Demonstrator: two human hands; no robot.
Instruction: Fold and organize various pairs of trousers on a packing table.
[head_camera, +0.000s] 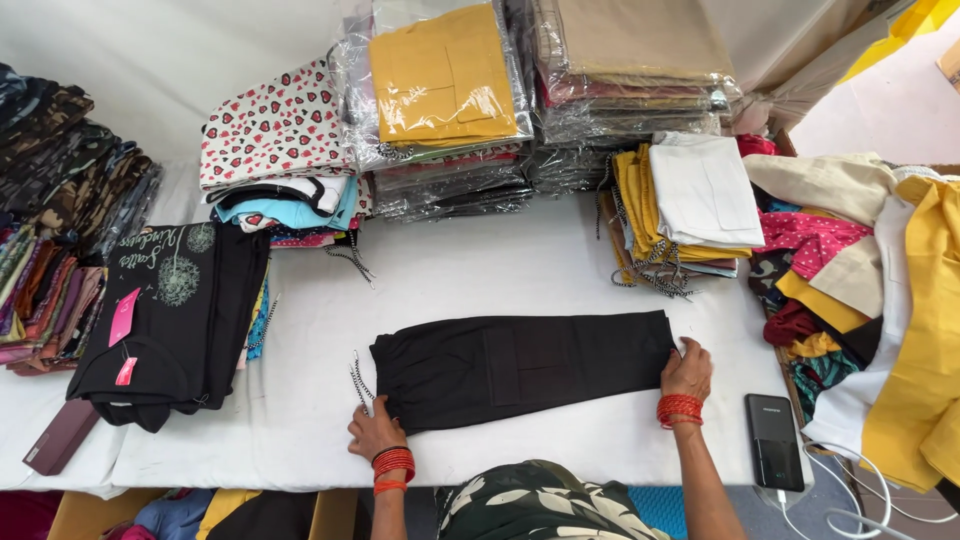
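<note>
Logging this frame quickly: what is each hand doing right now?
Left hand: open, pressing the waistband end of the folded black pants.
Right hand: open, fingers on the pants' other end.

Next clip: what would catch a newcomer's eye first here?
Black folded trousers lie centre on the white table, with the left hand at their drawstring end and the right hand on the other end. Behind them, a yellow bagged garment tops the wrapped stacks, and a heart-print pile sits to its left.
</note>
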